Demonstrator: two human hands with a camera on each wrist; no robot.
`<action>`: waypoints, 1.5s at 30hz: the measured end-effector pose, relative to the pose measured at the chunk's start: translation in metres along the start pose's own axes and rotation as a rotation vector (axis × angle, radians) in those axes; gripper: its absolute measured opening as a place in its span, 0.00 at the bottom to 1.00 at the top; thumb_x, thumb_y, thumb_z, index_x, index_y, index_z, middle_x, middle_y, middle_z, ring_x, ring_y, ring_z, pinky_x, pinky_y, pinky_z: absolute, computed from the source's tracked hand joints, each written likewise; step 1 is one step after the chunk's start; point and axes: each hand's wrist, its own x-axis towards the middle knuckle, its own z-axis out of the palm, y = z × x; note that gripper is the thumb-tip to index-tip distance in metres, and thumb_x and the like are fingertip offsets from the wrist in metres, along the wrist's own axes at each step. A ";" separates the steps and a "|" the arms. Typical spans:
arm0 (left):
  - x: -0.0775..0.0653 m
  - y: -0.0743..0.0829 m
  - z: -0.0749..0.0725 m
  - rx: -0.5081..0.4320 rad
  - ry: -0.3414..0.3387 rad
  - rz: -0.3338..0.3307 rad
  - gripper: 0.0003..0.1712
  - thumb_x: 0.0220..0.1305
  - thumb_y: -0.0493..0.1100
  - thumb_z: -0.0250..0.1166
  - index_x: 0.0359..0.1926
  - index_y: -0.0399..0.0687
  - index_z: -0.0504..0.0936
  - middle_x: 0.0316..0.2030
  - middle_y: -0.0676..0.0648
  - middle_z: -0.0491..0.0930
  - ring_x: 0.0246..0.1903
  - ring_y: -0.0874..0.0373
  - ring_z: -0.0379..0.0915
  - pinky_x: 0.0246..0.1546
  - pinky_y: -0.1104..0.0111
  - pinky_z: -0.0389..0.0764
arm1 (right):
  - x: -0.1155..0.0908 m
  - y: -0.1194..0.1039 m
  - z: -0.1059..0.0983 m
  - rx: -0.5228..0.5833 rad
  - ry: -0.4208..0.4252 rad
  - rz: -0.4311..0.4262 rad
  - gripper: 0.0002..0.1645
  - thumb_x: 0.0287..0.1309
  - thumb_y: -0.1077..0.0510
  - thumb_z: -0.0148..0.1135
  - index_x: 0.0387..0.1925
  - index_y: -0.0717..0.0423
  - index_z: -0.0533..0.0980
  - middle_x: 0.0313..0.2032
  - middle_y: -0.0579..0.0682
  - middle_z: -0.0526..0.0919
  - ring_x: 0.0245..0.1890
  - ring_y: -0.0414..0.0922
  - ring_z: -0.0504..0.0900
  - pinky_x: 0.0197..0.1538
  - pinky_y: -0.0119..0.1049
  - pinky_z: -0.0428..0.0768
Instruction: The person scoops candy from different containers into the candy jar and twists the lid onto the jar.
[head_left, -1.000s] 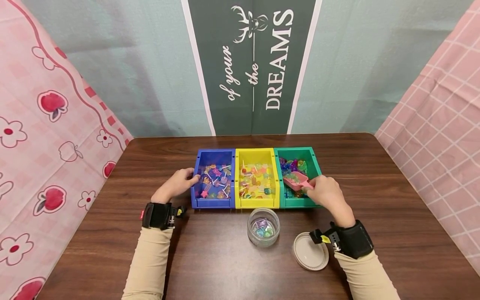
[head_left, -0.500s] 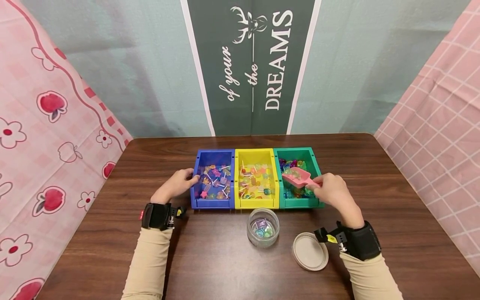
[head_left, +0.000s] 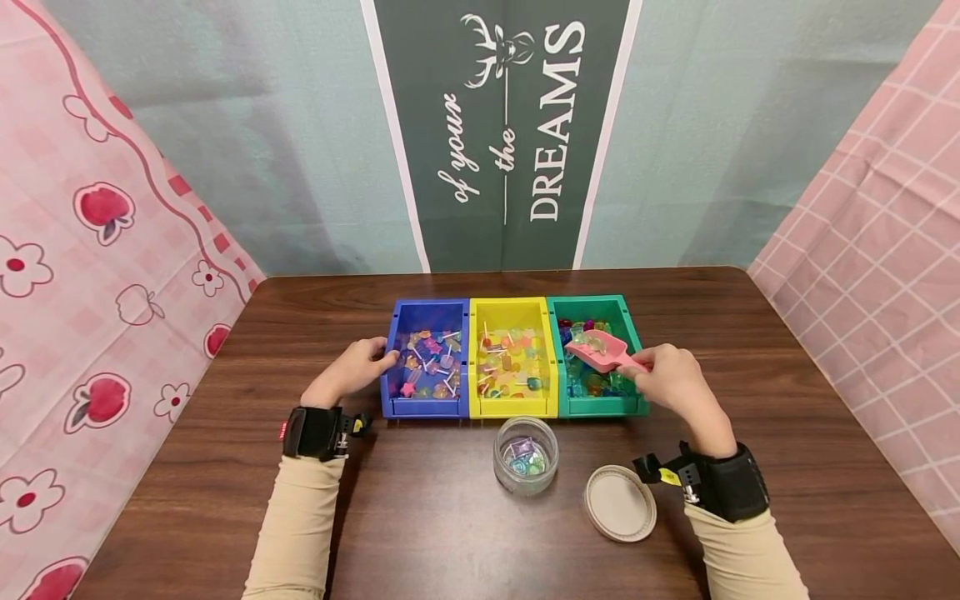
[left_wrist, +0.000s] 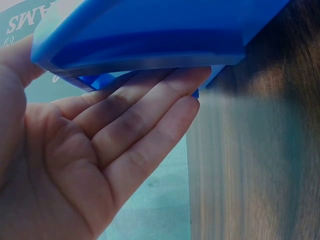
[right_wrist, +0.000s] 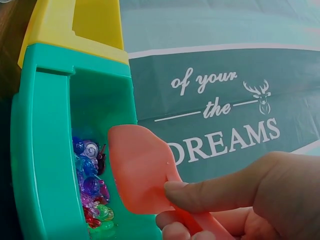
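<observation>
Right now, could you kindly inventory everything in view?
blue bin: one, blue, leftmost
yellow bin: one, yellow, middle
green bin: one, green, rightmost
jar: one, clear, before yellow bin
lid: one, cream, right of jar
scoop: one, pink, over green bin
small pieces: many, mixed, in bins, jar, scoop
table: one, brown, beneath
backdrop: one, teal and green, behind
side cloths: two, pink, flanking
sleeves: two, beige, forearms
wristbands: two, black, wrists
left hand: one, at blue bin
right hand: one, gripping scoop

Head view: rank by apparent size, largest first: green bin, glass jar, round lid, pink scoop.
1. Green bin
2. Glass jar and round lid: too alike to rank
3. Pink scoop; right hand hides some handle
</observation>
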 end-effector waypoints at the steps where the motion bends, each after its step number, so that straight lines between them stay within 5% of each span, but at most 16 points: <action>1: 0.000 0.000 0.000 -0.001 0.000 -0.004 0.17 0.68 0.40 0.52 0.48 0.27 0.74 0.36 0.34 0.81 0.32 0.52 0.72 0.36 0.58 0.76 | 0.000 0.000 0.000 0.002 -0.001 0.002 0.25 0.56 0.55 0.62 0.44 0.76 0.77 0.17 0.55 0.80 0.15 0.42 0.73 0.19 0.32 0.70; 28: 0.000 0.002 0.000 -0.011 0.015 -0.002 0.14 0.67 0.40 0.53 0.42 0.29 0.76 0.32 0.39 0.80 0.30 0.54 0.71 0.33 0.62 0.74 | -0.009 0.003 -0.015 0.081 0.016 -0.117 0.23 0.59 0.54 0.61 0.44 0.73 0.78 0.17 0.56 0.81 0.17 0.43 0.75 0.21 0.35 0.72; 45: -0.001 0.002 0.000 -0.013 0.012 -0.001 0.16 0.68 0.40 0.53 0.46 0.28 0.75 0.35 0.35 0.81 0.32 0.53 0.72 0.36 0.59 0.76 | -0.016 0.005 -0.023 0.127 -0.040 -0.295 0.20 0.53 0.60 0.65 0.43 0.73 0.79 0.17 0.53 0.81 0.14 0.38 0.74 0.18 0.32 0.76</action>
